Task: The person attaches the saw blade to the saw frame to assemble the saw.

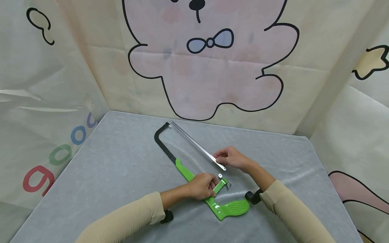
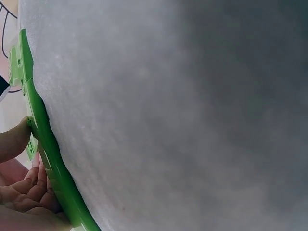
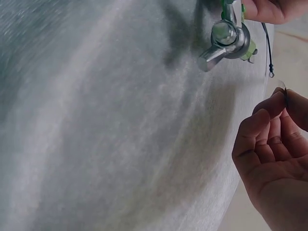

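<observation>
A hacksaw frame (image 1: 186, 172) with a green body, a green ribbed handle (image 1: 235, 208) and a black front bow (image 1: 164, 148) lies slantwise over the grey cloth. My left hand (image 1: 203, 185) grips its green part near the rear post; the left wrist view shows the thumb and fingers on either side of the green bar (image 2: 50, 139). My right hand (image 1: 232, 158) pinches the near end of a thin silver hacksaw blade (image 1: 194, 141), which is apart from the rear post. On that post are a silver blade holder (image 1: 220, 176) and a wing nut (image 1: 229, 185), large in the right wrist view.
Grey cloth covers the table (image 1: 121, 162). Behind it hangs a cream sheet with a printed pink cartoon figure (image 1: 209, 77), and more sheets hang at both sides. A black wrist strap piece (image 1: 253, 196) sits at the right sleeve, close to the saw handle.
</observation>
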Available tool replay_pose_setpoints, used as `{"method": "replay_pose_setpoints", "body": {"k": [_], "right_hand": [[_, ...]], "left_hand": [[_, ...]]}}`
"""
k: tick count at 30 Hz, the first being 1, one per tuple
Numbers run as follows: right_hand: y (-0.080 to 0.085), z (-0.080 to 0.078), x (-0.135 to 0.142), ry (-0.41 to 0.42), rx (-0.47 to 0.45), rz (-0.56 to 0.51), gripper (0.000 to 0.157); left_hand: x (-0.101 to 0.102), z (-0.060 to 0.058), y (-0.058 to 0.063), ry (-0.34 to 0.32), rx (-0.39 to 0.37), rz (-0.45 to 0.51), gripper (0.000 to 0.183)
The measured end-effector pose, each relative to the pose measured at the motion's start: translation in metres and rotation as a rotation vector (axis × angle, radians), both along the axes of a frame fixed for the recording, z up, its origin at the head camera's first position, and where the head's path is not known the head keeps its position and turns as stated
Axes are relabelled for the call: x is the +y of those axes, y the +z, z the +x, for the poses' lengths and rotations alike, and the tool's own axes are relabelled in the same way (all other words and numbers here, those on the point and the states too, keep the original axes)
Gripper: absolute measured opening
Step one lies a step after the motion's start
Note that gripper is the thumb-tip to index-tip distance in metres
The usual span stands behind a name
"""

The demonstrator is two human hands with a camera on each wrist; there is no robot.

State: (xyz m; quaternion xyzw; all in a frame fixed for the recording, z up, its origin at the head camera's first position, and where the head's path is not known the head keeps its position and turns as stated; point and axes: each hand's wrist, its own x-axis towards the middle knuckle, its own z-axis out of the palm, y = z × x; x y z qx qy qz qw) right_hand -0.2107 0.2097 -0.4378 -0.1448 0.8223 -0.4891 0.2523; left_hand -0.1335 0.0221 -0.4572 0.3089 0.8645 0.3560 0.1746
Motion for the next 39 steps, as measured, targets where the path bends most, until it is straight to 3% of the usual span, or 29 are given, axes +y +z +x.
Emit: {"method": "replay_pose_setpoints", "body": {"k": [9, 39], "right_hand": [[0.0014, 0.0000, -0.0034, 0.038, -0.004, 0.002, 0.023], [-0.0044, -0.0020, -0.0084, 0.035, 0.013, 0.043, 0.019]], "left_hand": [[0.0006, -0.0010, -0.0009, 0.006, -0.009, 0.002, 0.028], [0.0002, -0.0020, -0.0017, -0.007, 0.008, -0.010, 0.028]]}}
